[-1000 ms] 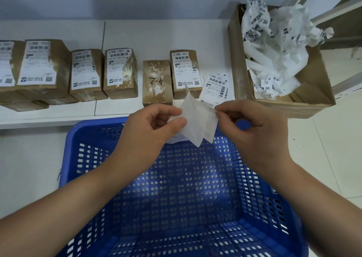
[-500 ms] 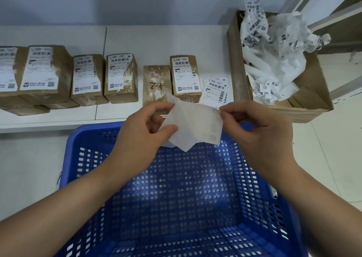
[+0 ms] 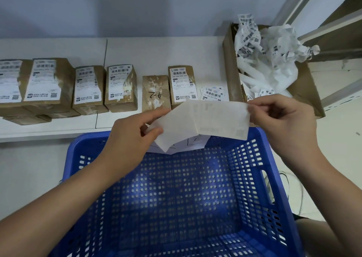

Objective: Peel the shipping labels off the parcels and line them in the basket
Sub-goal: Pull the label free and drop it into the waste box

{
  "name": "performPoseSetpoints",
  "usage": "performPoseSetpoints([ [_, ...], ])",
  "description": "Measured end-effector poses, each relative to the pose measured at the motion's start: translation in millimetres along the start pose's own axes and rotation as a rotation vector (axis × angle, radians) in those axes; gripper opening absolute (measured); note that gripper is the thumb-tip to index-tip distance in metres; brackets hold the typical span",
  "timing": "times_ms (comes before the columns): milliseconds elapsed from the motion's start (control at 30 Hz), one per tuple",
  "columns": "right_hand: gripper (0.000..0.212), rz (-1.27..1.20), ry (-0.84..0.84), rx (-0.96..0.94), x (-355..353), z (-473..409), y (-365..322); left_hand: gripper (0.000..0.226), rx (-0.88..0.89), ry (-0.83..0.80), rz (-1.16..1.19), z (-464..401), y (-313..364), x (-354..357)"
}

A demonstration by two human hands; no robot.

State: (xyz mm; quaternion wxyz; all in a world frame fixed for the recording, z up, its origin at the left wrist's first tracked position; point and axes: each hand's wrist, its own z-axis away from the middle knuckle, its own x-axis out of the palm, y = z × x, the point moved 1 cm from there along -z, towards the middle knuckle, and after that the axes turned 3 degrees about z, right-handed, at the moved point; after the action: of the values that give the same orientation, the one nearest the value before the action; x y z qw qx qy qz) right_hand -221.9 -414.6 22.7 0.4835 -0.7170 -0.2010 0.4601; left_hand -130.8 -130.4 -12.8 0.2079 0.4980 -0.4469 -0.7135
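- Where the view looks down over the near floor, a blue perforated basket (image 3: 176,198) fills the near centre, a white sheet with handwriting (image 3: 188,145) against its far wall; no parcel lies inside it.
- A white shelf (image 3: 156,51) runs left to right just beyond the basket's far rim.
- A brown cardboard box (image 3: 305,88) stands at the far right, heaped with crumpled white backing strips and peeled labels (image 3: 266,61).
- Brown parcels (image 3: 49,84) stand in a row along the shelf from far left to centre, most bearing printed shipping labels.
- One parcel (image 3: 155,92) in the row shows bare cardboard with handwriting and torn paper residue.
- A small stack of loose labels (image 3: 214,94) lies flat on the shelf between the rightmost parcel and the cardboard box.
- A peeled label (image 3: 203,123) is held stretched above the basket's far rim, blank side toward the camera, print showing faintly through.
- The left hand (image 3: 129,137) pinches the label's left end between thumb and fingers.
- The right hand (image 3: 284,119) pinches the label's right edge with curled fingers.
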Motion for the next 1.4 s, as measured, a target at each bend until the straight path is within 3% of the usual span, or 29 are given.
performPoseSetpoints([
  [533,0.008,0.077,0.151,0.06,-46,-3,21,0.053,-0.092,-0.018,-0.048,-4,-12,2],
  [833,0.008,0.27,0.071,-0.037,-49,11,31,0.048,0.0,-0.038,0.191,-13,33,46],
  [1000,0.011,0.417,-0.008,-0.1,-59,16,41,0.053,0.108,-0.073,0.223,-59,97,89],
  [1167,0.012,0.504,-0.123,-0.139,-63,23,47,0.056,0.067,-0.155,0.398,-129,134,148],
  [1267,0.016,0.541,-0.115,-0.173,-69,24,48,0.057,0.073,-0.175,0.349,-163,139,177],
  [1400,0.014,0.546,-0.103,-0.174,-74,17,48,0.061,0.059,-0.173,0.098,-184,130,199],
])
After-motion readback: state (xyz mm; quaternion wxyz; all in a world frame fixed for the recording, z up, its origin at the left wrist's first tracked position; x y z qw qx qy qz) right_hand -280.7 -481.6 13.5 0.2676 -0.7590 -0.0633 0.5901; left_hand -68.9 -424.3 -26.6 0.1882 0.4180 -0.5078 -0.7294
